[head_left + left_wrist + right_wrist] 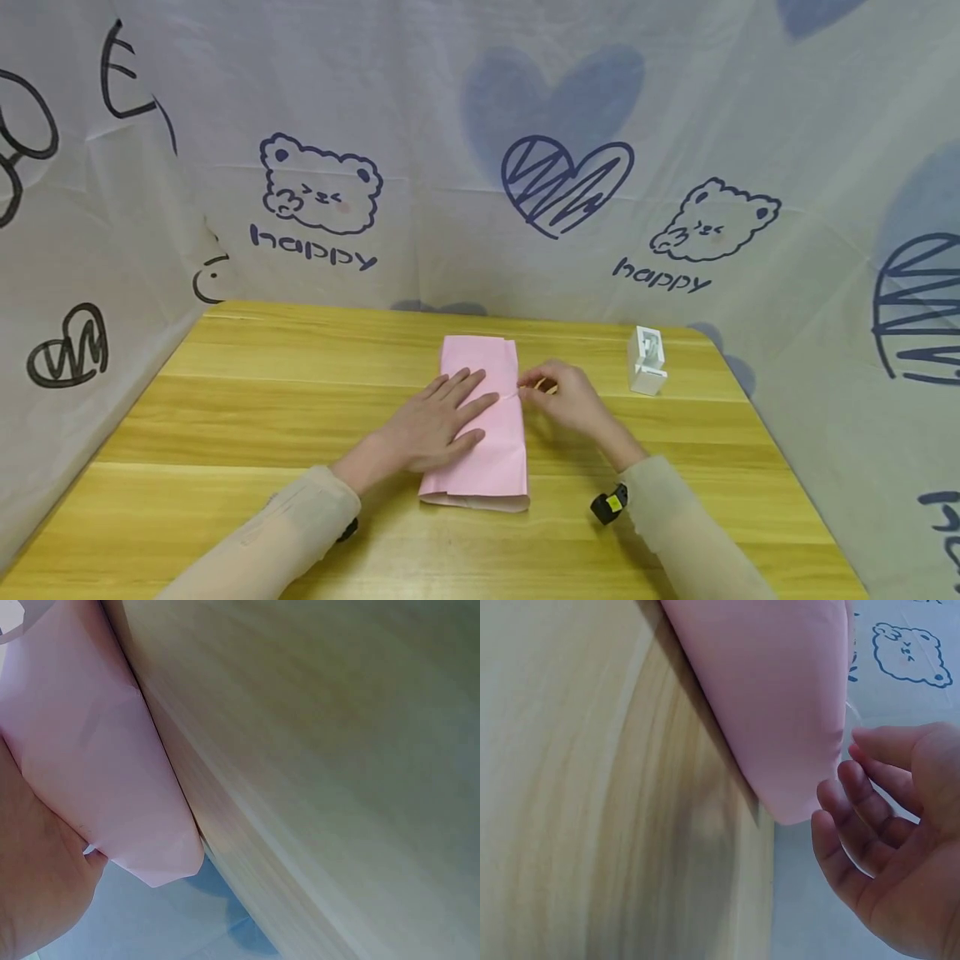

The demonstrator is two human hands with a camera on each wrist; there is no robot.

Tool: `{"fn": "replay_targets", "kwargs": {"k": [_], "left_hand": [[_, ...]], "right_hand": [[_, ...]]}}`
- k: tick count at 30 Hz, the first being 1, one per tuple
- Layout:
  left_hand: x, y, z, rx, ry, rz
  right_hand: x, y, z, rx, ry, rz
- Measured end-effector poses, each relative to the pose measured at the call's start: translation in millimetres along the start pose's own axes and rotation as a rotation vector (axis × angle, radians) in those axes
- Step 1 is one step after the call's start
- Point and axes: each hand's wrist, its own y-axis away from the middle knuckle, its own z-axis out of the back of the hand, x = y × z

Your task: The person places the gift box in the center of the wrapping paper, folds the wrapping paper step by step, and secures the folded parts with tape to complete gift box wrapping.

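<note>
A pink sheet of paper (487, 467) lies folded into a long flattened tube on the table, its near end slightly gaping. My left hand (442, 421) rests on it with fingers spread, pressing the left and middle part down. At the paper's right edge, my right hand (562, 396) pinches a thin strip of clear tape (853, 712) between thumb and forefinger. In the right wrist view its other fingers are loosely curved beside the pink paper. Most of the left hand's fingers are out of sight in the left wrist view.
A small white tape dispenser (647, 362) stands on the wooden table (300, 358) at the back right. White cloth (435, 208) printed with hearts and bears hangs behind the table and along its sides.
</note>
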Motion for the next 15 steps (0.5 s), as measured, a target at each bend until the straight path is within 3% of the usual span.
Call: {"fn": "replay_targets", "kwargs": {"k": [8,15], "left_hand": [[-0.7,-0.5,-0.8,-0.006,0.001,-0.002],[-1.0,-0.8,-0.1,-0.007,0.001,0.003]], "right_hand": [[-5.8,2.2,-2.1,0.07,-0.09,-0.083],[-4.2,3.1,-1.9,0.216,-0.394,-0.346]]}}
